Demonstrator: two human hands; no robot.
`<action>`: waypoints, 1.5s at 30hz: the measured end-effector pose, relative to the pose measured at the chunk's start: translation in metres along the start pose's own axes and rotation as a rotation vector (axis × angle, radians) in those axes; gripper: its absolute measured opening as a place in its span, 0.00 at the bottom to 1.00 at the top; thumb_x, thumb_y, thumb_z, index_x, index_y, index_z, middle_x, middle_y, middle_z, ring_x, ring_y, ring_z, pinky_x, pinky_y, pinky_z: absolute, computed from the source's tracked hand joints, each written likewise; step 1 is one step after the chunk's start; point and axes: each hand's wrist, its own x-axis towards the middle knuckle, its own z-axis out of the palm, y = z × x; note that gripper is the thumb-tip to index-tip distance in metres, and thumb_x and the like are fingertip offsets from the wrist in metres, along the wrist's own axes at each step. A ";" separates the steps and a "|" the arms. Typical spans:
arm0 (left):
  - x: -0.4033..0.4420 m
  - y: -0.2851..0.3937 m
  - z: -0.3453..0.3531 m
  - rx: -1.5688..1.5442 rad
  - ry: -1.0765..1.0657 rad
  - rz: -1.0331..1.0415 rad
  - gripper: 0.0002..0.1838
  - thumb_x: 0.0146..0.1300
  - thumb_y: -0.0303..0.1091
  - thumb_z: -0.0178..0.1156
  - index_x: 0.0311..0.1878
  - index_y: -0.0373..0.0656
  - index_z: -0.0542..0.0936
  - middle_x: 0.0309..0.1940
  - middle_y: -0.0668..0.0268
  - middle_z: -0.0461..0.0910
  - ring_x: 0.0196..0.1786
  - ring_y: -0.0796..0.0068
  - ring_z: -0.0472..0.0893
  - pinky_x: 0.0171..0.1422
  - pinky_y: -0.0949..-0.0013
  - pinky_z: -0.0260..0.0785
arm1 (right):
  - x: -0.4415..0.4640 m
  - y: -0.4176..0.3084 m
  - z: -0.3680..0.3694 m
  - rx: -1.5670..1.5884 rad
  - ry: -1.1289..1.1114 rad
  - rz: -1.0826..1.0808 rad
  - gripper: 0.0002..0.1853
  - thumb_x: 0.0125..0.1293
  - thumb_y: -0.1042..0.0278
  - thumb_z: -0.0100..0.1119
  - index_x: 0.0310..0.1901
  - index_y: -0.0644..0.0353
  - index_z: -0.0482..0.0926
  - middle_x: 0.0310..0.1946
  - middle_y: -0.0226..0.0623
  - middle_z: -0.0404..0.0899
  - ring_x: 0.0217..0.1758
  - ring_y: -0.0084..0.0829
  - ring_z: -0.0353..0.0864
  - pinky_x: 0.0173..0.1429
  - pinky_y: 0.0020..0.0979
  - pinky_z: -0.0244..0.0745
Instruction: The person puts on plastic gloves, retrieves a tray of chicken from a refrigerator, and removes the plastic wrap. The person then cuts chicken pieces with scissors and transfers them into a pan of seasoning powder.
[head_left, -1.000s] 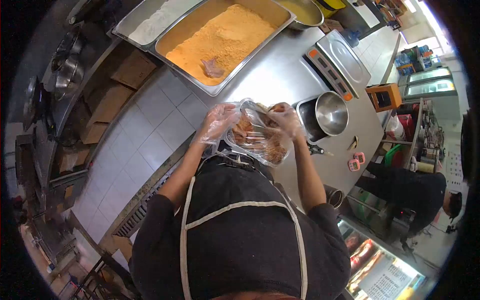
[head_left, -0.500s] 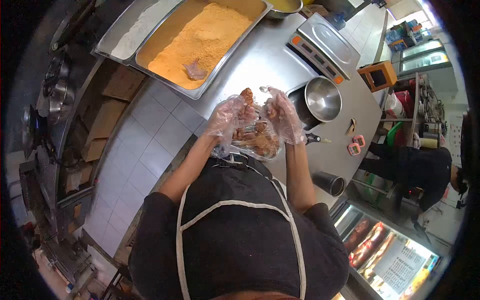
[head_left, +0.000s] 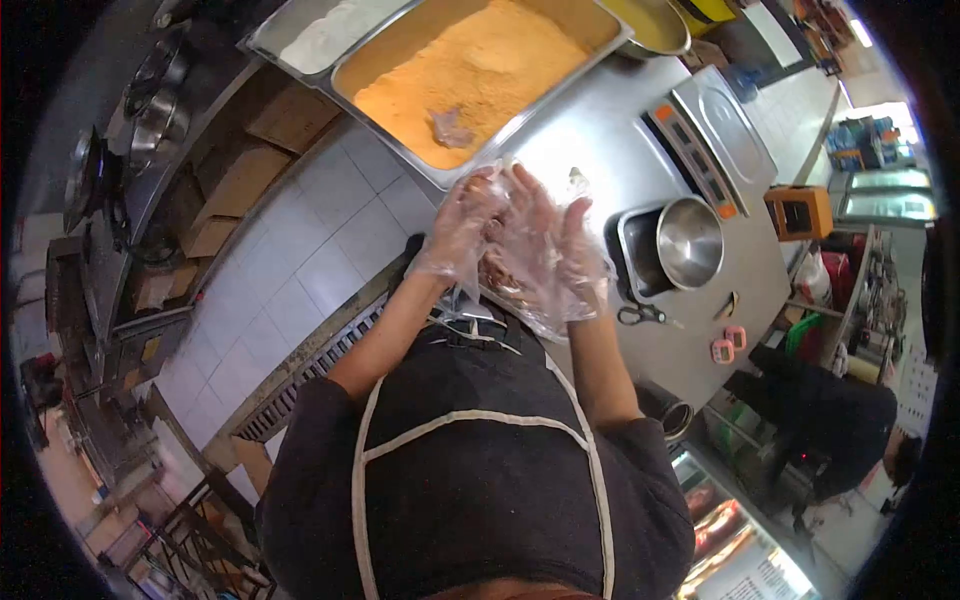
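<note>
Transparent plastic wraps the 2 hands: the left hand (head_left: pixel 465 225) and the right hand (head_left: pixel 580 260) both wear thin, wrinkled gloves. Fingers of the left hand are bent near the mouth of the bag; what they grip, I cannot tell. The right hand is spread wide, with film lying against it, and I do not see it grip anything.

Between them is 1 clear bag (head_left: pixel 508 285), just before the dark apron (head_left: pixel 475 410), at the near edge of the steel table (head_left: pixel 605 125). It looks loose and shiny, full of folds, and shows reddish-brown food through it; the pieces are too covered for counting.

Beyond the hands stand 2 deep metal trays: 1 white-powder tray (head_left: pixel 282 68) and 1 orange-crumb tray (head_left: pixel 533 114), where 1 pale piece (head_left: pixel 450 128) lies on the crumbs. To the right I count 1 scale (head_left: pixel 722 130), 1 shiny bowl (head_left: pixel 690 242) overlapping 1 dark tray (head_left: pixel 640 255), 1 pair of scissors (head_left: pixel 641 315) and 2 pink timers (head_left: pixel 722 350). Farther away, 1 person in dark clothes (head_left: pixel 840 420) bends.
</note>
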 end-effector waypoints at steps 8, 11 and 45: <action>0.051 0.092 -0.124 -0.838 0.024 -0.079 0.24 0.65 0.44 0.56 0.61 0.42 0.71 0.48 0.55 0.78 0.53 0.57 0.79 0.55 0.51 0.75 | 0.202 0.028 0.005 -1.602 0.182 -0.422 0.14 0.66 0.59 0.57 0.42 0.61 0.81 0.38 0.47 0.84 0.41 0.43 0.85 0.43 0.40 0.80; 0.076 0.108 -0.187 -0.926 -0.076 -0.045 0.31 0.63 0.40 0.53 0.68 0.40 0.65 0.61 0.50 0.71 0.64 0.51 0.71 0.67 0.45 0.67 | 0.273 0.070 -0.010 -2.128 -0.016 -0.061 0.11 0.61 0.63 0.59 0.43 0.59 0.81 0.42 0.47 0.83 0.45 0.47 0.84 0.47 0.42 0.79; 0.246 0.177 -0.211 0.077 0.012 0.392 0.24 0.63 0.28 0.62 0.61 0.33 0.68 0.46 0.59 0.78 0.51 0.72 0.78 0.55 0.73 0.72 | 0.171 -0.023 0.049 -0.846 0.694 -0.163 0.16 0.62 0.67 0.60 0.51 0.60 0.74 0.38 0.38 0.83 0.22 0.18 0.72 0.24 0.23 0.69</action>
